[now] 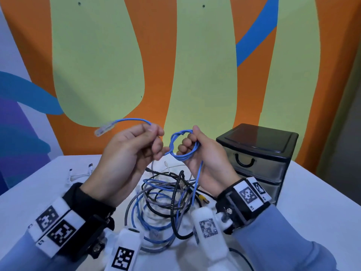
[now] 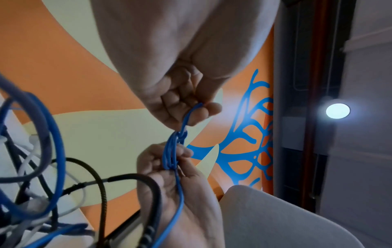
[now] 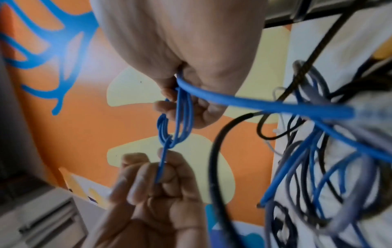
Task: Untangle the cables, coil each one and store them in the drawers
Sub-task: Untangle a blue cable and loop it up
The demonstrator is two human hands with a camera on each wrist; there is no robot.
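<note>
Partly hidden behind my own knuckles, the blue cable (image 1: 184,145) sits as a small coil held up above the table (image 1: 316,194): my right hand (image 1: 207,163) has its fingers curled through the loops, and my left hand (image 1: 125,159) pinches the free end between thumb and fingers, so that the clear plug (image 1: 103,129) sticks out to the left, blurred. One strand hangs from the coil down past my right palm. Below my wrists lies the tangled pile (image 1: 164,204) of blue, grey, black and white leads; I cannot follow any single one through it. A yellow-tipped plug (image 1: 203,198) pokes out beside my right wrist. My wristbands (image 1: 248,194) carry black-and-white square codes, with no readable writing. To the right stands the dark drawer unit (image 1: 257,159), its top drawer closed, its lower part cut off by my arm. Behind the white table rises a wall (image 1: 195,65) painted orange, pale green and blue.
</note>
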